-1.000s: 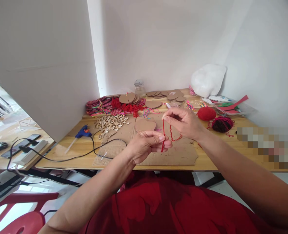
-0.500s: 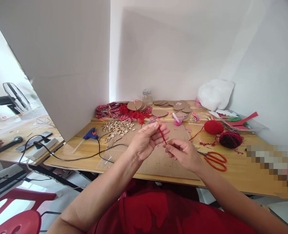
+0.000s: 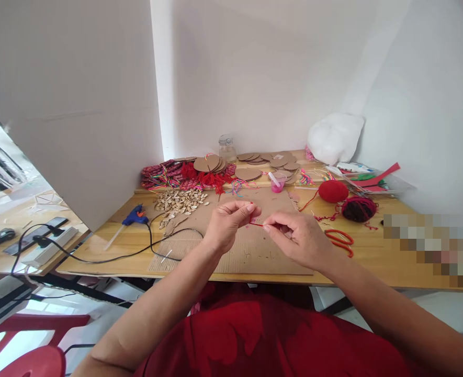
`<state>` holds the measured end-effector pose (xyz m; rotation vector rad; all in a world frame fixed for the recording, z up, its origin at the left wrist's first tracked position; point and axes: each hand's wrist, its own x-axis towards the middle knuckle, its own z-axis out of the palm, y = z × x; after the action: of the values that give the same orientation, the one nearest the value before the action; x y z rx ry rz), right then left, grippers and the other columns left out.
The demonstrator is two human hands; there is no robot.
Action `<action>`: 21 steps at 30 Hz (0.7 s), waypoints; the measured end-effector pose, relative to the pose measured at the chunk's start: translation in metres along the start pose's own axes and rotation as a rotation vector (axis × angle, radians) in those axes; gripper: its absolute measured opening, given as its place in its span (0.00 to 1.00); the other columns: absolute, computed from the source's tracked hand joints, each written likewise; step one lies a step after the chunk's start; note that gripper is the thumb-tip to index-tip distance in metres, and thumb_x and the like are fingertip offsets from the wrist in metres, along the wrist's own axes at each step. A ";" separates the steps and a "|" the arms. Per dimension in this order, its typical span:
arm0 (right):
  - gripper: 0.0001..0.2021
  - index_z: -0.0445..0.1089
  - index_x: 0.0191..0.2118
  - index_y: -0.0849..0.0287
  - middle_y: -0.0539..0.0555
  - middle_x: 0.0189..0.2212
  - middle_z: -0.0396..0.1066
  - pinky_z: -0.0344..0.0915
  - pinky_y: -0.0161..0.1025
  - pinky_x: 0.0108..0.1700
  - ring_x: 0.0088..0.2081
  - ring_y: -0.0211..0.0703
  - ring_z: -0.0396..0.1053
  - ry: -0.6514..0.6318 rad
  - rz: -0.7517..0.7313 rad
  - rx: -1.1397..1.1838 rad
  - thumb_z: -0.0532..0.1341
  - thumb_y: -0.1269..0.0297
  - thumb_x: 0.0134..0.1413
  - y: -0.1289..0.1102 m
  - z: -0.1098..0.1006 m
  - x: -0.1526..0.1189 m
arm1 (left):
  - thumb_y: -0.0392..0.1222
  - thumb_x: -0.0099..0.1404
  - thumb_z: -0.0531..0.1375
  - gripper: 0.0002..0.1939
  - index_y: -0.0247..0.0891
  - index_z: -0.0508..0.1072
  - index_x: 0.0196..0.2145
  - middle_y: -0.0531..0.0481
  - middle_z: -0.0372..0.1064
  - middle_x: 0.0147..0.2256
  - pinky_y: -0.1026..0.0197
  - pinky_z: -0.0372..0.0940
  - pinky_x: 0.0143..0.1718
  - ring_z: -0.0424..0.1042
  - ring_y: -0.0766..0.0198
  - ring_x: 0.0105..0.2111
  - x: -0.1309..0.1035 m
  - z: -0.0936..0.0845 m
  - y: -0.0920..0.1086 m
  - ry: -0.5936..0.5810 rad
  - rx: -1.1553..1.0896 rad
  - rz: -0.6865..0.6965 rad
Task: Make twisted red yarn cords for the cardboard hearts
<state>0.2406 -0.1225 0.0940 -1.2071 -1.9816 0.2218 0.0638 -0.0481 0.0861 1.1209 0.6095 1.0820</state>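
A short length of red yarn (image 3: 257, 224) runs between my two hands above a cardboard sheet (image 3: 250, 254). My left hand (image 3: 231, 222) is closed, pinching one end between thumb and fingers, with a bit of red showing at the fingertips. My right hand (image 3: 294, 233) pinches the other end at thumb and forefinger. Right of that hand lie orange-handled scissors (image 3: 341, 238), their blades hidden behind it. Farther back sit a red yarn ball (image 3: 333, 191) and a dark red and black yarn ball (image 3: 359, 209).
A blue glue gun (image 3: 136, 214) with its cable rests at left beside a pile of pale shell-like pieces (image 3: 180, 204). Cardboard discs (image 3: 249, 174), braided yarn (image 3: 160, 175), a glass jar (image 3: 226, 147) and a pink cup (image 3: 277, 184) line the back. White stuffing (image 3: 335, 139) stands behind right.
My left fingers have curled closed around the yarn, which now lies nearly level instead of slanting. My right hand has turned and covers the scissor blades. The whole view has shifted slightly.
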 end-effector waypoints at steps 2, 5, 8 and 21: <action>0.06 0.70 0.33 0.58 0.47 0.27 0.68 0.57 0.34 0.35 0.30 0.35 0.64 0.011 -0.076 -0.021 0.58 0.71 0.62 0.000 -0.003 0.004 | 0.47 0.51 0.73 0.14 0.34 0.79 0.30 0.47 0.78 0.30 0.59 0.68 0.41 0.74 0.65 0.31 -0.002 0.001 -0.002 -0.007 0.013 -0.046; 0.06 0.70 0.33 0.59 0.48 0.26 0.66 0.57 0.35 0.36 0.31 0.36 0.63 0.019 -0.187 -0.058 0.58 0.72 0.62 0.000 -0.008 0.010 | 0.46 0.47 0.75 0.15 0.34 0.80 0.29 0.49 0.76 0.28 0.60 0.68 0.41 0.73 0.67 0.29 -0.005 0.003 -0.005 -0.021 0.026 -0.127; 0.08 0.70 0.33 0.60 0.50 0.28 0.66 0.57 0.36 0.36 0.32 0.38 0.63 -0.006 -0.270 -0.115 0.57 0.70 0.64 0.003 -0.011 0.016 | 0.46 0.46 0.75 0.16 0.34 0.80 0.29 0.50 0.76 0.28 0.59 0.68 0.42 0.74 0.67 0.29 -0.007 0.003 -0.006 -0.035 0.040 -0.195; 0.07 0.73 0.33 0.59 0.50 0.28 0.72 0.60 0.36 0.37 0.32 0.38 0.66 -0.009 -0.266 -0.019 0.59 0.71 0.62 0.018 -0.015 0.029 | 0.45 0.49 0.75 0.15 0.32 0.79 0.30 0.44 0.79 0.30 0.54 0.68 0.47 0.78 0.59 0.35 -0.011 0.000 -0.005 -0.156 0.067 -0.327</action>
<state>0.2564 -0.0928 0.1105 -0.9423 -2.1302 0.0744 0.0612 -0.0585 0.0798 1.1062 0.6805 0.6919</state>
